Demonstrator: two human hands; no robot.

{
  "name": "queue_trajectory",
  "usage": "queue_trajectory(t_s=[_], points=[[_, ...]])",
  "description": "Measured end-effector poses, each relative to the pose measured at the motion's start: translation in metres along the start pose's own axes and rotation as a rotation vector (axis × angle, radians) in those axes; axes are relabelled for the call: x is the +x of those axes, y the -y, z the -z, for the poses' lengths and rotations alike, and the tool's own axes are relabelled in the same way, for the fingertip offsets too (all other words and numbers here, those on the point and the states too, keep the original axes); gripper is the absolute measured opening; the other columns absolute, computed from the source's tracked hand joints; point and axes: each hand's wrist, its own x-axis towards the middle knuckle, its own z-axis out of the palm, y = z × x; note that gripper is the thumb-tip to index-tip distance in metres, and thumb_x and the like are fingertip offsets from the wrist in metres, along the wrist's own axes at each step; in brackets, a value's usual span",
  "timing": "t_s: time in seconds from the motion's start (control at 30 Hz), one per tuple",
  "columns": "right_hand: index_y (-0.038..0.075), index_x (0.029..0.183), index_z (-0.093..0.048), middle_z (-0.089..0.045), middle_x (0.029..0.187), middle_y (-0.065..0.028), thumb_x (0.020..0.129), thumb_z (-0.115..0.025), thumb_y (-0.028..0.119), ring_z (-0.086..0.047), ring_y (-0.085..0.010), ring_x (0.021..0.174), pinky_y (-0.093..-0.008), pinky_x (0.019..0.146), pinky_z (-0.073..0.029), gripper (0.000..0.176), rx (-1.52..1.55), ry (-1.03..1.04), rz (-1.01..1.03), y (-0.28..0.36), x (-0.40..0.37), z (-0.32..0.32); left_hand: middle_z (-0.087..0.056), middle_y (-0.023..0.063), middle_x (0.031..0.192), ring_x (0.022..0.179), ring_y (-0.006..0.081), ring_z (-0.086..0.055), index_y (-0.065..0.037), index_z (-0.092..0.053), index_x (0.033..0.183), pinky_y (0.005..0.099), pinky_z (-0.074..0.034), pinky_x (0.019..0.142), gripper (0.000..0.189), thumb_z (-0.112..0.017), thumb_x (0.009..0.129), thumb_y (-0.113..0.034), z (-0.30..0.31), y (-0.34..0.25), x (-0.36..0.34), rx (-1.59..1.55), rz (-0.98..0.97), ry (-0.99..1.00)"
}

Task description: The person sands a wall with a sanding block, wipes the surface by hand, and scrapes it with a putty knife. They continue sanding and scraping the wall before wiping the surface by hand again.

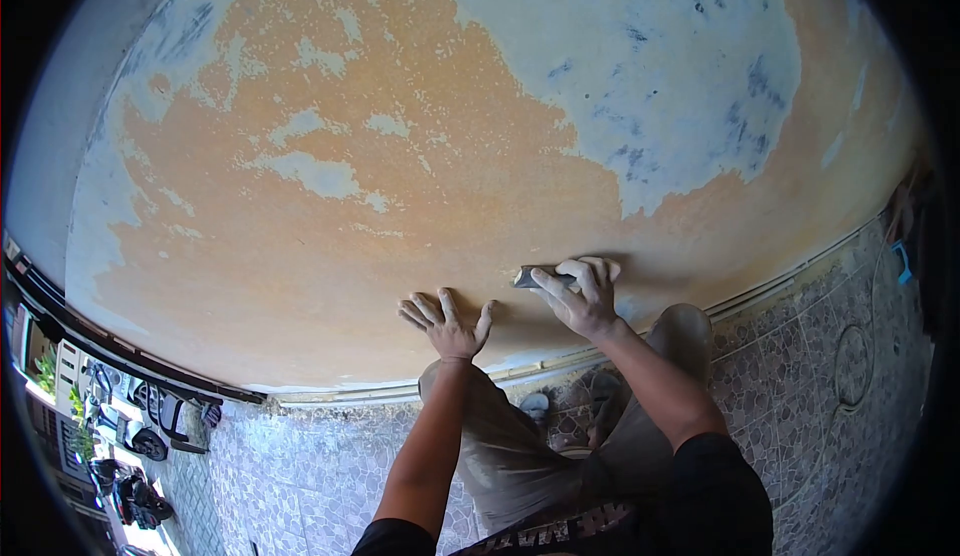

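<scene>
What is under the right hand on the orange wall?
A small grey flat block, one end poking out left of the fingers, pressed against the peeling orange painted wall. The right hand covers the rest, so its full shape and the wall beneath are hidden.

No word, number or sign can be read with certainty. The only lettering is at six o'clock, on a dark band (565,534) of the person's clothing. It is a single row of pale block letters running along the cloth. The lens bends them and folds break them up, so no word can be made out. At eight o'clock the parked scooters (135,496) are too small and dim to show any plate or badge.
</scene>
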Motion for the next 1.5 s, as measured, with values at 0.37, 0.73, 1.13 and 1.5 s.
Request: queue_trajectory(t_s=[0.37, 0.73, 1.13, 1.5], points=[[0.018, 0.133, -0.069, -0.054, 0.105, -0.0021, 0.081, -0.087, 0.021, -0.052, -0.0224, 0.101, -0.0387, 0.09, -0.038, 0.055, 0.106, 0.02, 0.029, 0.015, -0.004, -0.009, 0.007, 0.0315, 0.168, 0.151, 0.0606, 0.006, -0.016, -0.01, 0.167, 0.0789, -0.002, 0.115, 0.118, -0.076, 0.081, -0.064, -0.002, 0.003, -0.002, -0.011, -0.022, -0.016], [0.019, 0.133, -0.069, -0.052, 0.11, -0.0061, 0.083, -0.086, 0.017, -0.053, -0.0229, 0.099, -0.0406, 0.089, -0.043, 0.053, 0.051, -0.174, -0.092, 0.008, 0.03, -0.01, 0.0, 0.0302, 0.169, 0.15, 0.0628, 0.004, -0.018, -0.019, 0.165, 0.0799, -0.005, 0.115, 0.112, -0.074, 0.081, -0.067, -0.006, 0.001, -0.002, -0.022, -0.01, -0.085], [0.011, 0.133, -0.068, -0.054, 0.108, -0.006, 0.081, -0.088, 0.017, -0.053, -0.0228, 0.1, -0.0384, 0.089, -0.043, 0.056, 0.118, -0.443, -0.337, -0.009, 0.086, -0.004, 0.007, 0.0314, 0.168, 0.151, 0.0614, 0.006, -0.018, -0.009, 0.167, 0.0789, -0.004, 0.115, 0.117, -0.076, 0.082, -0.062, -0.001, -0.001, -0.001, -0.002, -0.019, -0.034], [0.002, 0.139, -0.059, -0.05, 0.118, -0.0122, 0.089, -0.082, 0.009, -0.055, -0.0251, 0.098, -0.0376, 0.082, -0.052, 0.055, 0.061, -0.49, -0.508, -0.026, 0.113, 0.024, 0.002, 0.0265, 0.17, 0.151, 0.0616, 0.003, -0.017, -0.017, 0.165, 0.0802, -0.005, 0.114, 0.111, -0.074, 0.082, -0.065, -0.005, 0.003, -0.003, -0.023, -0.005, -0.058]])
